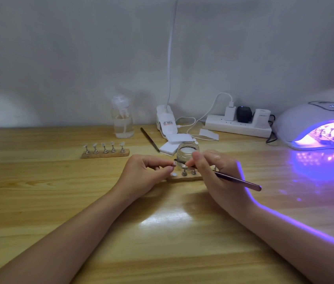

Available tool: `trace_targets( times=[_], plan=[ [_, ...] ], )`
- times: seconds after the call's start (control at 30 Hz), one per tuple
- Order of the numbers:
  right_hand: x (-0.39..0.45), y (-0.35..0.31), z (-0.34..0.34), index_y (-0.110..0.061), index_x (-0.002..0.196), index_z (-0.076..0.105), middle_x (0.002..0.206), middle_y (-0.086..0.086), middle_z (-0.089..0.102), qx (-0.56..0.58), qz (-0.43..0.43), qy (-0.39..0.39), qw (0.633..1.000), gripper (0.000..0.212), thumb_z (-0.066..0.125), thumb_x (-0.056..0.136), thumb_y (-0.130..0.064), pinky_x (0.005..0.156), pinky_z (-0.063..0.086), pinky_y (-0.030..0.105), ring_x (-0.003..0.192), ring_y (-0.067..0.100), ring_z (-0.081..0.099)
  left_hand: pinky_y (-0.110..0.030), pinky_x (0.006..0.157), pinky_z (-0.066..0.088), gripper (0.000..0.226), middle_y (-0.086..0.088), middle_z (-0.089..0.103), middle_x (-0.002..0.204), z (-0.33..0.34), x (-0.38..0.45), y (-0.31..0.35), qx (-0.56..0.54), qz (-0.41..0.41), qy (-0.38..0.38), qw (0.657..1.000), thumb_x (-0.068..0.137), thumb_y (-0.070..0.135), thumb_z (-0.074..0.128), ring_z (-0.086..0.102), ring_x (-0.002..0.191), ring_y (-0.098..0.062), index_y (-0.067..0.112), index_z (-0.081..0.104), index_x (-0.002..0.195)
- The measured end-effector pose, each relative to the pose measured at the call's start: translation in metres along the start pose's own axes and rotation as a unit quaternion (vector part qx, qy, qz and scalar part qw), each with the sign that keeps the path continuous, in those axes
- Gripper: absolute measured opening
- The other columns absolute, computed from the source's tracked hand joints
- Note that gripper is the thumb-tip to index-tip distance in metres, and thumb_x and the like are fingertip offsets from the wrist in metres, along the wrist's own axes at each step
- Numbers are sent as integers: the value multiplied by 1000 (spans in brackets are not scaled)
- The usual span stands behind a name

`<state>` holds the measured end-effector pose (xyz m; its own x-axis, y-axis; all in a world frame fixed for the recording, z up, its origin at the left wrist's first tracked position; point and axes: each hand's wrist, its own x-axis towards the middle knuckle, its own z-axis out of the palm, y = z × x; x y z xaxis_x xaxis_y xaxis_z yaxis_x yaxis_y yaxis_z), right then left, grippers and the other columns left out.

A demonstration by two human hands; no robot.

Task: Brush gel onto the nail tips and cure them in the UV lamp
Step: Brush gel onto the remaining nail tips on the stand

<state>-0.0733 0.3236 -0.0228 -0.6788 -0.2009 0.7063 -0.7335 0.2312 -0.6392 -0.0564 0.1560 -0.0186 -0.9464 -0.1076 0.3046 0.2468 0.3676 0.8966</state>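
Observation:
My left hand (147,171) pinches a small nail tip on its stand (173,163) just above a wooden holder strip (184,178). My right hand (213,171) grips a thin gel brush (238,181), whose tip touches that nail tip. Two metal stands (188,172) remain on the strip, beside a white dot. An open glass gel jar (188,151) sits right behind the hands. At the far right the UV lamp (315,126) glows purple with another strip of nail tips (326,134) inside.
A second wooden strip with several nail tips (105,150) lies at the left. Behind it stands a pump bottle (122,117). A spare brush (149,139), white pads (174,143), a clip lamp base (165,121) and a power strip (238,125) line the back.

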Motion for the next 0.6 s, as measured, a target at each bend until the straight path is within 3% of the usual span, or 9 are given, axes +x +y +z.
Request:
trace_targets(
  times=[0.23,0.43,0.6],
  plan=[
    [-3,1,-1,-10,57,66,59,-2,65,81,32,18,996,45,47,86,-37,63,43,12,60,3,61,-6,56,41,21,-7,71,74,0,-1,3,7,6,-1,1000,75,1,70,53,62,-4,22,73,75],
    [0,2,0,-19,69,66,67,-16,62,7,-7,7,1000,28,50,92,-25,65,39,8,68,-3,59,-6,54,39,21,4,68,67,1,0,3,6,9,-6,1000,74,0,70,51,59,-1,21,73,74],
    [-1,4,0,-14,66,69,64,-6,66,40,9,-4,999,34,50,91,-25,65,44,14,65,1,61,-6,54,38,14,11,64,61,1,0,2,16,7,-1,1000,73,0,71,52,57,2,11,75,80]
  ],
)
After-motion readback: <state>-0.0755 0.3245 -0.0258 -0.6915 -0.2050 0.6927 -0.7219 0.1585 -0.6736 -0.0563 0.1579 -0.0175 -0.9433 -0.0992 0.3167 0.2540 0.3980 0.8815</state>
